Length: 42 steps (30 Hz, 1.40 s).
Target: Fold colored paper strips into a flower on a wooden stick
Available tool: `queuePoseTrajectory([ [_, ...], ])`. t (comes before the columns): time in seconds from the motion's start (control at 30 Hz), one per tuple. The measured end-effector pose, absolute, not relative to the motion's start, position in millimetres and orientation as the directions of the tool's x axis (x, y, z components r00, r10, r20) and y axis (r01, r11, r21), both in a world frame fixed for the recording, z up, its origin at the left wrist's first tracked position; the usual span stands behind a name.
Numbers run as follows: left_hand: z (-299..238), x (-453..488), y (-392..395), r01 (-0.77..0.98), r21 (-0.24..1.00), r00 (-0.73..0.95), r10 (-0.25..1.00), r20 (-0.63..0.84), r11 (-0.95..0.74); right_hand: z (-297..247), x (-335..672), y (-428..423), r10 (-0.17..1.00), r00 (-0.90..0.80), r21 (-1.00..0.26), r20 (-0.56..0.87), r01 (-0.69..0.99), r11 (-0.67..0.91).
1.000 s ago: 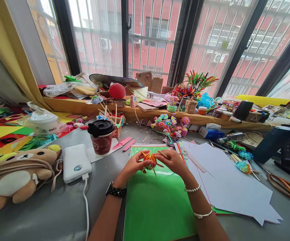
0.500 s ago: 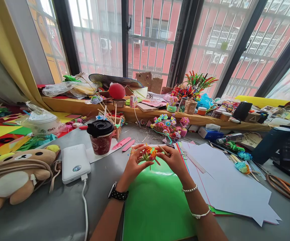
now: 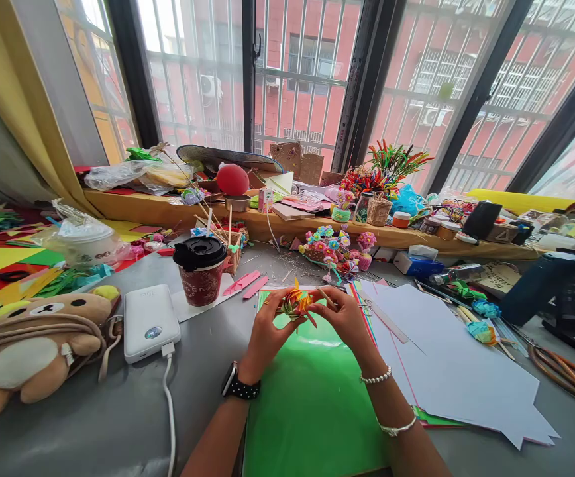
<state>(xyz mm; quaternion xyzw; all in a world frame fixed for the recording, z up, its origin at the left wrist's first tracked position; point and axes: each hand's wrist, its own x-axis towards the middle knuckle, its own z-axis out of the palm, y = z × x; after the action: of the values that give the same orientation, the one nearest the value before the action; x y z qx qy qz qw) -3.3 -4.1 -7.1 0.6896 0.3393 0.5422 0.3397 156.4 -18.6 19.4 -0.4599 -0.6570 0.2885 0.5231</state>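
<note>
Both my hands meet over a green paper sheet on the grey table. Between them is a small folded paper flower in orange, yellow, green and red. My left hand, with a black watch on its wrist, pinches the flower from the left. My right hand, with two bracelets on its wrist, grips the flower's right side and also holds a thin wooden stick between its fingers.
A lidded red coffee cup and a white power bank with its cable lie to the left, beside a plush bear. White paper sheets spread to the right. Craft flowers and clutter fill the windowsill.
My hands lifted the flower farther from me, from lower on the green sheet to its far edge, and turned it. The left wrist swung inward.
</note>
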Motion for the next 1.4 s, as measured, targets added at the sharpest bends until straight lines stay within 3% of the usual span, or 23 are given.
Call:
queuePoseTrajectory([
  [0.33, -2.7, -4.3, -7.0, 0.066, 0.851, 0.260, 0.832, 0.490, -0.522, 20.8, 153.8, -20.6, 0.913, -0.010, -0.879, 0.408, 0.265, 0.396],
  [0.53, -2.5, -9.5, -2.7, 0.124, 0.827, 0.223, 0.827, 0.516, -0.549, 24.5, 158.3, -20.9, 0.916, -0.071, -0.888, 0.394, 0.229, 0.399],
  [0.67, -3.6, -9.9, 0.4, -0.032, 0.898, 0.215, 0.874, 0.435, -0.439, 24.5, 161.0, -20.4, 0.921, -0.071, -0.893, 0.384, 0.225, 0.390],
  [0.87, -4.8, -5.1, -0.2, -0.300, 0.941, 0.404, 0.873, 0.272, -0.155, 22.3, 155.1, -21.7, 0.905, -0.049, -0.875, 0.422, 0.241, 0.421],
  [1.1, 0.0, -4.8, -5.3, -0.169, 0.979, 0.410, 0.895, 0.174, -0.113, 22.4, 153.4, -21.1, 0.924, -0.124, -0.899, 0.361, 0.218, 0.380],
  [1.4, -2.7, -6.3, -1.6, -0.211, 0.974, 0.456, 0.873, 0.172, -0.081, 24.4, 153.7, -21.1, 0.934, -0.112, -0.907, 0.338, 0.228, 0.355],
])
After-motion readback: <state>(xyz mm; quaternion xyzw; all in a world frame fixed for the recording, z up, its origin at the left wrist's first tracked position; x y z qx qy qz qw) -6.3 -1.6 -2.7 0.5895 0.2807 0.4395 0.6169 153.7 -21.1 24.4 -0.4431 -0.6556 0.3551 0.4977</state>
